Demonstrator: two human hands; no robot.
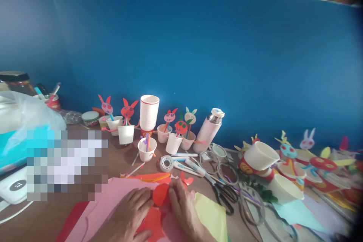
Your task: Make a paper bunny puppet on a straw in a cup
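Note:
My left hand [129, 215] and my right hand [184, 211] rest close together at the bottom middle, both pinching a round red paper piece [161, 193] between their fingertips. Under them lie a pink paper sheet [113, 196], more red paper [151, 221] and a yellow-green sheet [211, 215]. Black-handled scissors [224, 194] lie just right of my right hand.
White paper cups with paper bunny figures on sticks [126, 128] line the blue wall, beside a cup stack [149, 111] and a tilted pink flask [208, 130]. Tape rings [166, 163], pens and more cup crafts [261, 157] crowd the right. A plastic bag [25, 117] sits left.

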